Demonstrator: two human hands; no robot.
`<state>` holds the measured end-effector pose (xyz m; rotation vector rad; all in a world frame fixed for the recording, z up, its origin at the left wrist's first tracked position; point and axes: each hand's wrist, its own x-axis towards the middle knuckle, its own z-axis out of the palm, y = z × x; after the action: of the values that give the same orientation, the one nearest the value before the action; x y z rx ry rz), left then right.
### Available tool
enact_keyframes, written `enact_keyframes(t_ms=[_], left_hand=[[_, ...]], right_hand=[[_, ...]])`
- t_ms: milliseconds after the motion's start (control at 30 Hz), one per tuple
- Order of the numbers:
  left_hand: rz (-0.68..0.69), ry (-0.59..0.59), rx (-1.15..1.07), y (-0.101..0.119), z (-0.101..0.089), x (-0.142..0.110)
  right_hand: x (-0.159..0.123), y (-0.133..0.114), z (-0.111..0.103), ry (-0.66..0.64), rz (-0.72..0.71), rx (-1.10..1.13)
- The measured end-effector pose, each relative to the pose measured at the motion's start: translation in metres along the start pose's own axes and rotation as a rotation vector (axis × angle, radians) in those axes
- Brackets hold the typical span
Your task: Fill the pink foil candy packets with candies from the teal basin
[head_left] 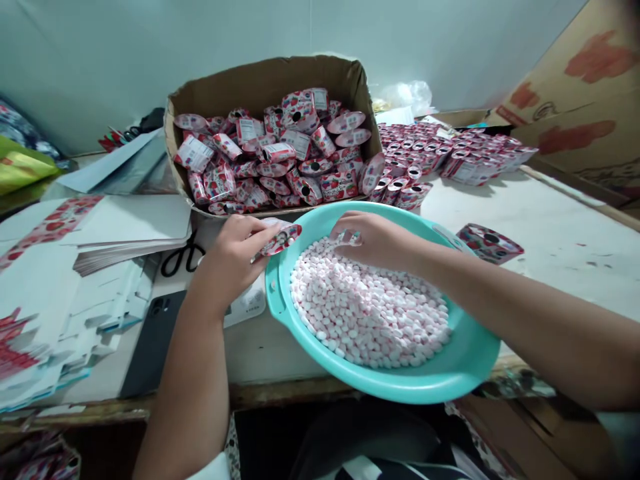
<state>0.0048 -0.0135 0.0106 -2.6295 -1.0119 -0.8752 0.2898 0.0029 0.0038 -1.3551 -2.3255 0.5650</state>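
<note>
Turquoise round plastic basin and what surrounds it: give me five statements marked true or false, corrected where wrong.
1. The left hand holds a small red-printed oval packet. True.
2. The right hand is outside the round turquoise plastic basin. False: it is inside the rim, at the small white-and-pink pellets.
3. A dark rectangular phone lies right of the basin. False: it lies left.
4. A brown cardboard box of similar packets stands behind the basin. True.
5. More printed packets stand right of the box. True.
</note>
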Motion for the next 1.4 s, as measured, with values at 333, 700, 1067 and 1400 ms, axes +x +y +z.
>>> enact_keyframes(t_ms=[333, 700, 1067, 1400], left_hand=[[0.010, 0.029, 0.097, -0.006, -0.003, -0.001], [0.018, -0.028, 0.061, -0.003, 0.002, -0.001], [0.067, 0.010, 0.074, -0.008, 0.009, -0.002], [-0.081, 0.040, 0.066, -0.009, -0.006, -0.006]], right_hand=[[0.000, 0.001, -0.002, 0.000, 0.077, -0.009], [-0.001, 0.006, 0.002, 0.082, 0.057, 0.032], [-0.002, 0.011, 0.007, -0.215, -0.056, -0.132], [-0.008, 0.010, 0.002, -0.205, 0.043, -0.036]])
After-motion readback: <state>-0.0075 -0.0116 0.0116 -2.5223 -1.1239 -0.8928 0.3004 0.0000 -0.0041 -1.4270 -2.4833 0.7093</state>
